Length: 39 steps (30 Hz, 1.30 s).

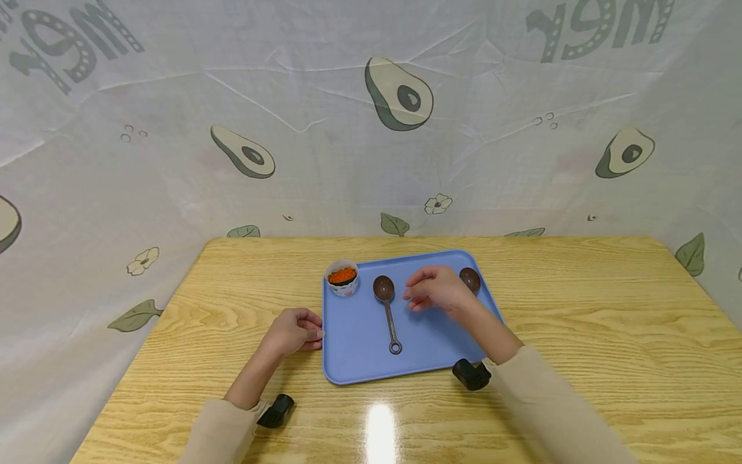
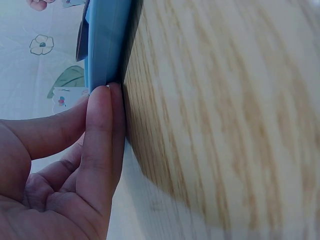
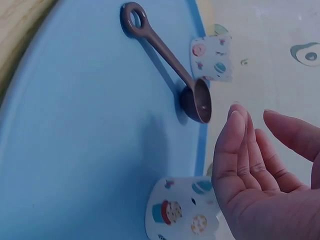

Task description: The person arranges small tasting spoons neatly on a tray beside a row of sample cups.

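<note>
At the left edge of a blue tray [image 1: 359,351], my left hand [image 1: 295,332] holds the rim, thumb above and fingertips against the side. Its other fingers fold inward in the left wrist view [image 2: 100,150]. My right hand [image 1: 437,289] hovers over the tray's right half, fingers gently bent, nothing between thumb and fingers. Left of it lies a brown measuring scoop [image 1: 389,312], bowl toward the back, ringed handle toward me. A printed paper cup [image 1: 343,287] with orange contents stands in the back left corner. Another printed cup [image 3: 182,210] is beside my right hand.
The cup at the back right has a brown inside [image 1: 470,278], and my right wrist hides part of it. Under the tray is a wood-grain table [image 1: 580,309]. A white cloth [image 1: 313,116] printed with avocados hangs behind the table.
</note>
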Motion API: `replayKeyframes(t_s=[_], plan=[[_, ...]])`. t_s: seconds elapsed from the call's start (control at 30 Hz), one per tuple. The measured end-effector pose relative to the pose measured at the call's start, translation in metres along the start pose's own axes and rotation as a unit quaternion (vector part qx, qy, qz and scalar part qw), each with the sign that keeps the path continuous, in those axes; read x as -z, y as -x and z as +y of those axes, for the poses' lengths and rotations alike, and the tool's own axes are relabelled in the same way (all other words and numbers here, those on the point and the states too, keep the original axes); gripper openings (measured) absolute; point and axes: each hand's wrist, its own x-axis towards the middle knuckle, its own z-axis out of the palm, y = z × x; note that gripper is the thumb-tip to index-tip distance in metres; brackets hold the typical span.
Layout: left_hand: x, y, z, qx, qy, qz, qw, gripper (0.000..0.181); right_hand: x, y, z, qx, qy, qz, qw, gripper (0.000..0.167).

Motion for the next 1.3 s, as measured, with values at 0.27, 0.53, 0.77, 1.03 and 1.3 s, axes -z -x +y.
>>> replayKeyframes(t_s=[0.27,0.53,0.77,1.03,1.3], plan=[[0.000,-0.001,-0.001,0.003,-0.001,0.004,1.0000,0.016,0.019,0.005,-0.004,0.017,0.013,0.006,0.9997,0.016],[-0.001,-0.003,-0.002,0.004,-0.005,0.010,0.9999,0.015,0.045,0.013,-0.003,0.031,-0.009,0.014,0.9994,0.022],[0.000,-0.003,-0.003,0.001,-0.009,0.009,0.9999,0.014,0.066,0.023,-0.001,0.035,-0.015,0.031,0.9988,0.018],[0.000,-0.001,-0.001,0.000,-0.008,0.008,0.9999,0.015,0.089,0.034,0.003,0.031,-0.017,0.039,0.9986,0.012],[-0.001,0.000,-0.001,-0.001,-0.005,0.006,1.0000,0.016,0.115,0.048,0.013,0.037,-0.037,0.049,0.9974,0.007]])
